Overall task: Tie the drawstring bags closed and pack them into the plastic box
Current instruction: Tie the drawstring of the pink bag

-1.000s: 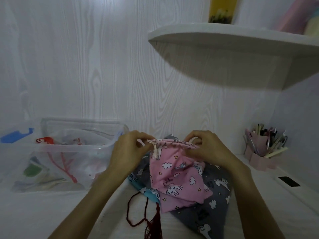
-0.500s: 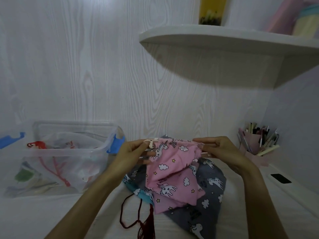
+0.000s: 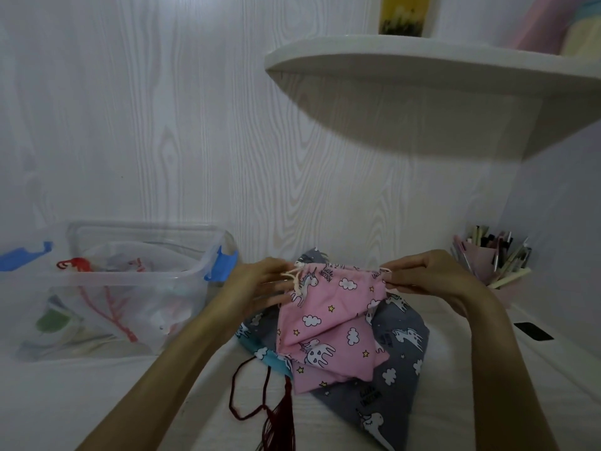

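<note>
A pink drawstring bag [image 3: 328, 314] with a unicorn print hangs between my hands above the table. My left hand [image 3: 260, 284] holds its top left corner, where the cream cord ends [image 3: 294, 278] dangle. My right hand [image 3: 426, 275] pinches the top right corner and the cord loop there. The bag's mouth is stretched flat and wide. Beneath it lie a grey unicorn-print bag [image 3: 390, 369] and a blue one [image 3: 260, 349], only partly visible. The clear plastic box [image 3: 130, 275] with blue latches stands at the left and holds other bags.
A dark red cord with a tassel [image 3: 279, 415] lies on the table below the bags. A pink pen holder [image 3: 494, 265] stands at the right wall, with a small dark object [image 3: 533, 330] near it. A curved shelf [image 3: 422, 70] juts out overhead.
My hands have moved apart, stretching the pink bag's gathered mouth out flat and wide. The view has shifted slightly.
</note>
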### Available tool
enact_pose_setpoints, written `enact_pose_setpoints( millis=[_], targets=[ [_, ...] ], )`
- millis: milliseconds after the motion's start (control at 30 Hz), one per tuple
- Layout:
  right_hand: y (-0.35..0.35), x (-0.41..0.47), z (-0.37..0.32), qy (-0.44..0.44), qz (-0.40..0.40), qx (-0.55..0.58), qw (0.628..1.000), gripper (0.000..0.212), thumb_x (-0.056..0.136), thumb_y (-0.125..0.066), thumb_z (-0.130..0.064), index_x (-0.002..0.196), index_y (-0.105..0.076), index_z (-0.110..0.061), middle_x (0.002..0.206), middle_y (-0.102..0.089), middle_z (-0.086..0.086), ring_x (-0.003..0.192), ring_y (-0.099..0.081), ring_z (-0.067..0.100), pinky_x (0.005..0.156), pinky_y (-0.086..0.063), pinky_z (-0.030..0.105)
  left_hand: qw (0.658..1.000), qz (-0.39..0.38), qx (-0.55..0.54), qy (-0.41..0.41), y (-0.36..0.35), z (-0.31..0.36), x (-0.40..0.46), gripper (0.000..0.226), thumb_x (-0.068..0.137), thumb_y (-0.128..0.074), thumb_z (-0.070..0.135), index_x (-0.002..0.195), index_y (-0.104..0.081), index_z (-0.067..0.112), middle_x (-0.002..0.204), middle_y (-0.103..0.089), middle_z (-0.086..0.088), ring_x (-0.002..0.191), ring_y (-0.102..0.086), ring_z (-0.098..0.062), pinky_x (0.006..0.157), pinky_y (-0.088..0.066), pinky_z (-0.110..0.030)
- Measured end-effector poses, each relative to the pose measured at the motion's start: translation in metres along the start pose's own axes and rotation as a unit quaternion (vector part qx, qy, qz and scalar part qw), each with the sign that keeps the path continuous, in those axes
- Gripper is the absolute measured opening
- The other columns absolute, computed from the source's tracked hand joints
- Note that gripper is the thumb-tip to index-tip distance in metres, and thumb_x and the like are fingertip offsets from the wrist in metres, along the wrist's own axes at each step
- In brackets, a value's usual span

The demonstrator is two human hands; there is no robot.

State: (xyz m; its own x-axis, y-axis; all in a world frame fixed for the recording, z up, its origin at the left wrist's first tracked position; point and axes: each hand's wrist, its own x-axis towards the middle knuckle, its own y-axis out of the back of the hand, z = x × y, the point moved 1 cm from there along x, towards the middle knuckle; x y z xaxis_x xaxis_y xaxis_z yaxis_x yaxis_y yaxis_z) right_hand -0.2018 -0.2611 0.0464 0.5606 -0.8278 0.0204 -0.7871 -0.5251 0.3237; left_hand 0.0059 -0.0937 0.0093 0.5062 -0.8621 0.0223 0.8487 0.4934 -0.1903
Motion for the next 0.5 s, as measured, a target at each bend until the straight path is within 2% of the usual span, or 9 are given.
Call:
enact_pose_setpoints(
  millis=[67, 133, 233, 300, 333, 400, 500],
  targets=[
    [0.001, 0.0, 0.001, -0.006, -0.003, -0.016, 1.0, 0.023, 0.076, -0.071, 0.005, 0.099, -0.071, 0.0, 0.085, -0.072, 0.013, 0.064, -0.066, 0.011, 0.053, -0.052, 0.01, 0.998, 0.003, 0.061, -0.031, 0.001, 0.001, -0.002, 0.01, 0.086, -0.064, 0.009, 0.092, -0.071, 0.006, 0.081, -0.074, -0.006, 0.069, -0.069, -0.009, 0.061, -0.056, -0.016],
    [0.003, 0.0, 0.003, -0.019, -0.004, -0.049, 0.999, 0.025, 0.078, -0.069, 0.005, 0.103, -0.069, 0.002, 0.085, -0.069, 0.013, 0.067, -0.063, 0.013, 0.052, -0.053, 0.01, 0.99, -0.013, 0.131, -0.051, 0.006, 0.003, -0.003, 0.012, 0.083, -0.066, 0.005, 0.095, -0.066, 0.008, 0.07, -0.072, -0.002, 0.067, -0.069, -0.008, 0.063, -0.056, -0.016],
    [0.003, 0.001, 0.007, -0.05, -0.013, -0.096, 0.994, 0.025, 0.08, -0.068, 0.003, 0.105, -0.067, 0.007, 0.083, -0.067, 0.015, 0.065, -0.058, 0.015, 0.051, -0.052, 0.01, 0.966, -0.086, 0.242, -0.016, 0.005, 0.007, -0.007, 0.021, 0.088, -0.06, 0.004, 0.107, -0.057, 0.012, 0.08, -0.069, -0.004, 0.072, -0.064, -0.011, 0.064, -0.053, -0.016],
    [0.002, 0.0, 0.009, -0.064, -0.016, -0.106, 0.992, 0.022, 0.08, -0.07, -0.001, 0.1, -0.069, 0.007, 0.076, -0.065, 0.013, 0.062, -0.057, 0.014, 0.049, -0.051, 0.011, 0.954, -0.089, 0.286, 0.017, -0.001, 0.005, -0.008, 0.019, 0.094, -0.052, 0.008, 0.111, -0.054, 0.014, 0.084, -0.063, -0.003, 0.069, -0.055, -0.011, 0.057, -0.046, -0.014],
    [0.001, 0.0, 0.009, -0.061, -0.015, -0.105, 0.992, 0.02, 0.08, -0.071, -0.004, 0.097, -0.07, 0.006, 0.074, -0.066, 0.012, 0.062, -0.058, 0.014, 0.05, -0.052, 0.011, 0.959, -0.08, 0.268, 0.04, -0.004, 0.003, -0.007, 0.017, 0.096, -0.047, 0.009, 0.111, -0.054, 0.014, 0.081, -0.06, -0.002, 0.064, -0.052, -0.009, 0.052, -0.043, -0.013],
    [0.001, -0.001, 0.008, -0.041, -0.014, -0.087, 0.995, 0.017, 0.079, -0.073, -0.01, 0.093, -0.072, 0.001, 0.076, -0.07, 0.011, 0.064, -0.063, 0.013, 0.057, -0.055, 0.014, 0.98, -0.07, 0.161, 0.094, -0.01, -0.002, -0.006, 0.018, 0.098, -0.041, 0.009, 0.104, -0.057, 0.012, 0.069, -0.057, 0.0, 0.052, -0.048, -0.006, 0.041, -0.037, -0.014],
    [-0.002, -0.003, 0.003, -0.03, -0.038, -0.048, 0.998, 0.012, 0.081, -0.071, -0.014, 0.09, -0.072, -0.005, 0.083, -0.074, 0.01, 0.068, -0.068, 0.01, 0.059, -0.055, 0.014, 0.988, -0.073, 0.059, 0.123, -0.014, -0.011, -0.005, 0.027, 0.099, -0.04, 0.024, 0.085, -0.06, 0.012, 0.058, -0.059, 0.003, 0.052, -0.045, -0.007, 0.042, -0.033, -0.016]
  ],
)
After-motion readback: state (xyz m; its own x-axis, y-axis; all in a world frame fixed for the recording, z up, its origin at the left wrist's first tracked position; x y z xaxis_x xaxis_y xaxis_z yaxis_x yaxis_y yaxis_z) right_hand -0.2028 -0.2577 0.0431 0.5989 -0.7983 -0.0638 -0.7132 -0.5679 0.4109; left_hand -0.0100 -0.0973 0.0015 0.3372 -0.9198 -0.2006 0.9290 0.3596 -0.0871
